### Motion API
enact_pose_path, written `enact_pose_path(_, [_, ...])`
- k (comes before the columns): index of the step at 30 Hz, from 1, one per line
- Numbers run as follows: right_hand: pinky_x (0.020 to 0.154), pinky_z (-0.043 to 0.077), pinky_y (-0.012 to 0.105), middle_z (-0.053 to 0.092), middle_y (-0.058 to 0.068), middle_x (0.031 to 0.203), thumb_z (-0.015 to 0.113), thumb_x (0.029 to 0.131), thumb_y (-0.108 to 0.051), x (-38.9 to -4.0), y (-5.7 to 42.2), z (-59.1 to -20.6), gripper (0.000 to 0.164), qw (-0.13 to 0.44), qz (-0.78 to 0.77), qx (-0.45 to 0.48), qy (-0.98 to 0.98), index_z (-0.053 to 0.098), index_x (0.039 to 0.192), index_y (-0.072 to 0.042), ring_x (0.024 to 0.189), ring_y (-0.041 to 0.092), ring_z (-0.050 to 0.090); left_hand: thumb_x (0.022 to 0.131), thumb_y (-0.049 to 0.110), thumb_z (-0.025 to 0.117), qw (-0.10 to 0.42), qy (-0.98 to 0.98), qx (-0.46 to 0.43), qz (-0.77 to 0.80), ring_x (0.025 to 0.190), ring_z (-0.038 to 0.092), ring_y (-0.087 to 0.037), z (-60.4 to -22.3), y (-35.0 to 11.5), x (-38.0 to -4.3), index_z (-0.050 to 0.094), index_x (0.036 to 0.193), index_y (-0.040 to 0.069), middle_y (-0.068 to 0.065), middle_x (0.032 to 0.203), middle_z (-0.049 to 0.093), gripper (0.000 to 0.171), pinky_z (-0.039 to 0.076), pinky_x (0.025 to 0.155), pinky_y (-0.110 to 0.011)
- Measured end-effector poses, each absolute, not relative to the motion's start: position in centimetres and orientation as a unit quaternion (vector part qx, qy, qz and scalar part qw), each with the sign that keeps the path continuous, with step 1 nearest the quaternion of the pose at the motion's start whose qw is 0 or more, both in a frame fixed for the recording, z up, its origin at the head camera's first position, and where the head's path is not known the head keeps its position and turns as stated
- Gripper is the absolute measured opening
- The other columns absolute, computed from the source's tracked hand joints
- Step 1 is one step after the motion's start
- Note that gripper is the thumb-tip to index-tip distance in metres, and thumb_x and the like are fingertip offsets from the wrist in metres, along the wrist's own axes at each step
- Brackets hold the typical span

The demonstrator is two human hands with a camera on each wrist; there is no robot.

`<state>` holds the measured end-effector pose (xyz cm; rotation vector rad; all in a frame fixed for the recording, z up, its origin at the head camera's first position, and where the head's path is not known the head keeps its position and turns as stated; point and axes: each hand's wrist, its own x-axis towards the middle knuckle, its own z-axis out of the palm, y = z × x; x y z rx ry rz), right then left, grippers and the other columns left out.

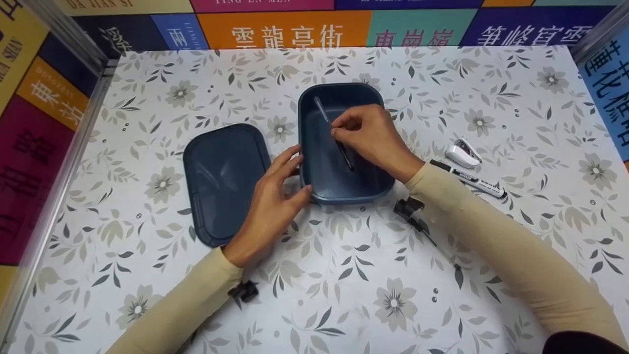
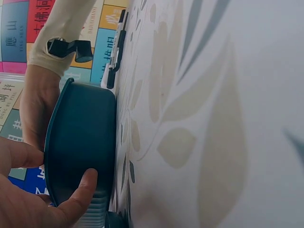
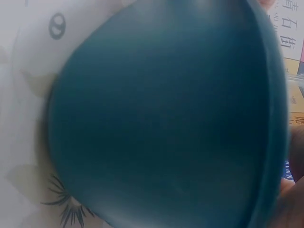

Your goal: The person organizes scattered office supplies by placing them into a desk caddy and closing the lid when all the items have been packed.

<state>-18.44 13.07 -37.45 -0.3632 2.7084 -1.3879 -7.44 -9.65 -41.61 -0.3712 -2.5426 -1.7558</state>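
Observation:
A deep navy plastic box point(image 1: 344, 184) stands uncovered on the table, its long side running away from me. Inside its opening my right hand point(image 1: 373, 135) pinches a slim pen point(image 1: 322, 108) near the middle, between thumb and fingertips. The pen slants, with its pale end toward the far left and its black end toward me. My left hand point(image 1: 275, 196) steadies the box at its near left corner, fingers extended along the side. In the left wrist view the left thumb point(image 2: 85, 190) lies against the box's outer wall. The right wrist view shows mostly the box's outer wall point(image 3: 161, 114); the pen is hidden there.
The matching navy lid point(image 1: 221, 182) lies flat left of the box, partly under my left hand. Right of the box are a white correction tape point(image 1: 463, 153) and a black-and-white marker point(image 1: 476, 182), close to my right forearm. Printed panels point(image 1: 285, 29) border the floral tabletop.

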Motion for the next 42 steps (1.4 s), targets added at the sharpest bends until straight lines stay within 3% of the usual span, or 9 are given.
enact_pose_path(12, [0.075, 0.051, 0.022, 0.082, 0.004, 0.095, 0.079, 0.096, -0.016, -19.0, 12.3, -37.9, 0.013, 0.042, -0.435, -0.106, 0.893, 0.087, 0.105, -0.011, 0.086, 0.015, 0.072, 0.096, 0.001, 0.075, 0.023, -0.817, -0.121, -0.564, 0.131, 0.066, -0.022, -41.7, -9.6, -7.5, 0.058, 0.154, -0.007, -0.003, 0.17, 0.049, 0.061, 0.057, 0.107, -0.045])
enact_pose_path(27, [0.082, 0.053, 0.025, 0.083, 0.007, 0.1, 0.077, 0.099, -0.014, -19.4, 12.7, -38.1, 0.015, 0.037, -0.425, -0.124, 0.896, 0.086, 0.109, -0.006, 0.093, 0.019, 0.074, 0.096, -0.001, 0.075, 0.021, -0.81, -0.124, -0.573, 0.131, 0.066, -0.025, -41.7, -9.6, -7.5, 0.058, 0.154, -0.008, -0.008, 0.171, 0.048, 0.061, 0.058, 0.107, -0.048])
enact_pose_path(36, [0.082, 0.054, 0.022, 0.082, 0.006, 0.103, 0.079, 0.1, -0.016, -18.1, 14.1, -37.4, 0.016, 0.021, -0.456, -0.142, 0.878, 0.085, 0.111, -0.007, 0.091, 0.016, 0.073, 0.098, 0.001, 0.075, 0.022, -0.819, -0.127, -0.559, 0.132, 0.066, -0.024, -41.7, -9.7, -7.4, 0.058, 0.154, -0.008, -0.007, 0.171, 0.048, 0.06, 0.055, 0.111, -0.047])
enact_pose_path(42, [0.084, 0.055, 0.023, 0.082, 0.004, 0.104, 0.08, 0.101, -0.013, -17.0, 15.2, -37.1, 0.014, 0.002, -0.479, -0.159, 0.863, 0.085, 0.112, -0.007, 0.091, 0.012, 0.073, 0.098, 0.0, 0.074, 0.016, -0.815, -0.125, -0.566, 0.133, 0.065, -0.025, -41.7, -9.6, -7.4, 0.057, 0.155, -0.008, -0.008, 0.171, 0.047, 0.059, 0.058, 0.107, -0.048])
